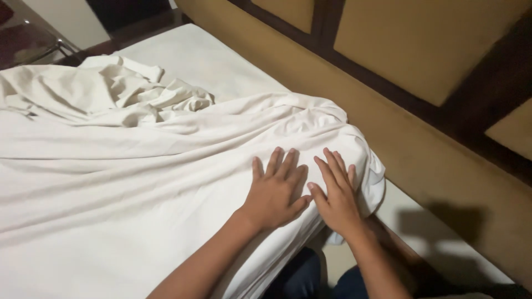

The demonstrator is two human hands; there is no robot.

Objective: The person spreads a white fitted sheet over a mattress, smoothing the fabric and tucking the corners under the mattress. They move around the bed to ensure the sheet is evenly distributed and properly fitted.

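Note:
A white bed sheet [111,182] is spread over a mattress [205,55], with a crumpled heap of it at the far left. My left hand [274,191] lies flat on the sheet near the mattress corner, fingers apart. My right hand [335,191] rests flat beside it, on the sheet where it wraps over the corner. Neither hand holds anything. A bunched fold of sheet [374,188] hangs off the corner just right of my right hand.
A padded tan headboard [410,50] with dark wooden frame strips runs along the right side. A tan base panel [443,166] sits below it. A glass-topped table [25,39] stands at the far left. My dark trousers [302,277] show at the bottom.

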